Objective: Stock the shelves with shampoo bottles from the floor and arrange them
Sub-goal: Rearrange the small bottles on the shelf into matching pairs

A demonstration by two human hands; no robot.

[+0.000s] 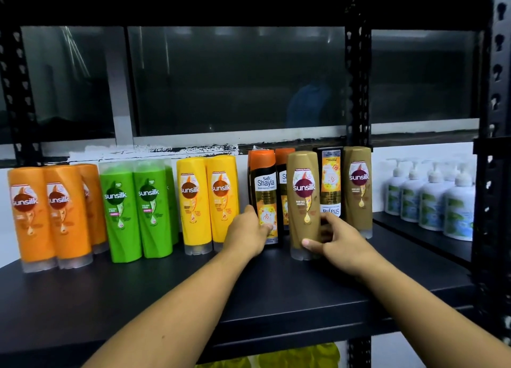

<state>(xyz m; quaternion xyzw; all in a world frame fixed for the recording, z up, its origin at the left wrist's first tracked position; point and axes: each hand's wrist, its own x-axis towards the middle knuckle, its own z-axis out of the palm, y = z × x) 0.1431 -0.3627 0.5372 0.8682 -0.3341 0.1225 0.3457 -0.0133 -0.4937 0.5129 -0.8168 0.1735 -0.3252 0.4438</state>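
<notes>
- Since the bottles on the black shelf (166,298) stand grouped by colour, both hands seem to be tidying the mixed group right of centre.
- The left hand (247,236) grips the black bottle (264,190) low down, thumb on its left side and fingers curled across its label, probably to slide it into line.
- The right hand (341,241) grips the front brown bottle (304,199) near its base, thumb on the front, fingers curled behind.
- Just behind stands an upturned bottle (330,185), probably awaiting correction, with a second brown bottle (359,187) beside it.
- Left of centre stand orange bottles (47,215), green bottles (138,210) and yellow bottles (207,201), all on their caps.
- Every bottle is closed and opaque, so the contents cannot be seen.
- White pump bottles (431,199) fill the far-right shelf.
</notes>
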